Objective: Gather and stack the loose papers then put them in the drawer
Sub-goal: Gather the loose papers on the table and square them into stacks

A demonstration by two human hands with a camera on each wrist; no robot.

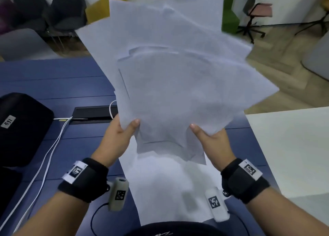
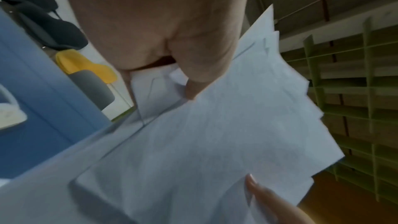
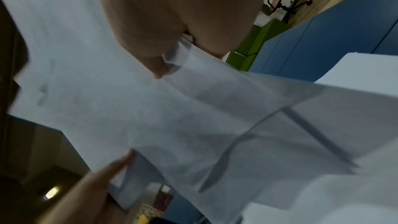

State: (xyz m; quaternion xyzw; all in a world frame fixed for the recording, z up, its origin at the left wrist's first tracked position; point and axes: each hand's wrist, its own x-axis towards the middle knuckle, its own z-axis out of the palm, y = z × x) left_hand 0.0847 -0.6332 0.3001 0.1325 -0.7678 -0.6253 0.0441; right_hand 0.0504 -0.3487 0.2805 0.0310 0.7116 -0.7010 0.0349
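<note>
A fanned, uneven bunch of several white papers (image 1: 178, 75) is held up above the blue desk (image 1: 44, 75). My left hand (image 1: 122, 130) pinches its lower left edge, thumb on top. My right hand (image 1: 206, 134) pinches the lower right edge the same way. In the left wrist view the thumb presses on the papers (image 2: 204, 142), and the right wrist view shows the papers (image 3: 172, 117) gripped between thumb and palm. More white paper (image 1: 160, 182) lies flat on the desk under my hands. No drawer is in view.
A black bag (image 1: 21, 129) sits at the left, with white cables (image 1: 53, 146) running past it from a black desk cable slot (image 1: 92, 113). A white table (image 1: 293, 146) adjoins on the right. Chairs (image 1: 53, 13) and a green shelf unit (image 1: 229, 9) stand beyond the desk.
</note>
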